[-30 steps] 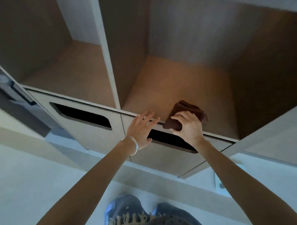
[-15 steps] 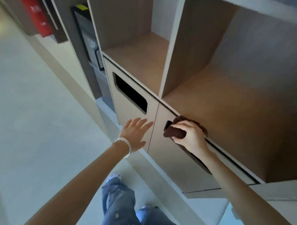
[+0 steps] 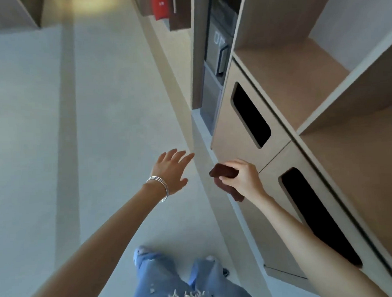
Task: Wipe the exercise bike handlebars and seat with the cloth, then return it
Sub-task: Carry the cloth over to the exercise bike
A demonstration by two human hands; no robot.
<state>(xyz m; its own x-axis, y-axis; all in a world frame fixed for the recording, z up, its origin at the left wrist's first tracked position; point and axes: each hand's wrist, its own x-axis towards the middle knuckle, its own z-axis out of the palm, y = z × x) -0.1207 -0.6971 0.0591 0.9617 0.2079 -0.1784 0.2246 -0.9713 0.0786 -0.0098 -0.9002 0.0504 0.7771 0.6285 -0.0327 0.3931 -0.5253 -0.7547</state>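
Head view: the right hand [image 3: 241,179] pinches the brown cloth [image 3: 223,173] bunched in its fingers, clear of the cabinet [image 3: 240,146], likely so it carries without trailing; the left hand [image 3: 171,172] hangs spread and empty, probably for balance; no bike shows

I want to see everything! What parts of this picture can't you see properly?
Head view only:
- Cloth: mostly hidden inside the right hand; its full shape is unclear.
- Insides of the cabinet slots: too dark.
- Red object: cut off by the top edge, its label blurred.
- Exercise bike: not in view.
- Left hand: open, holding nothing.
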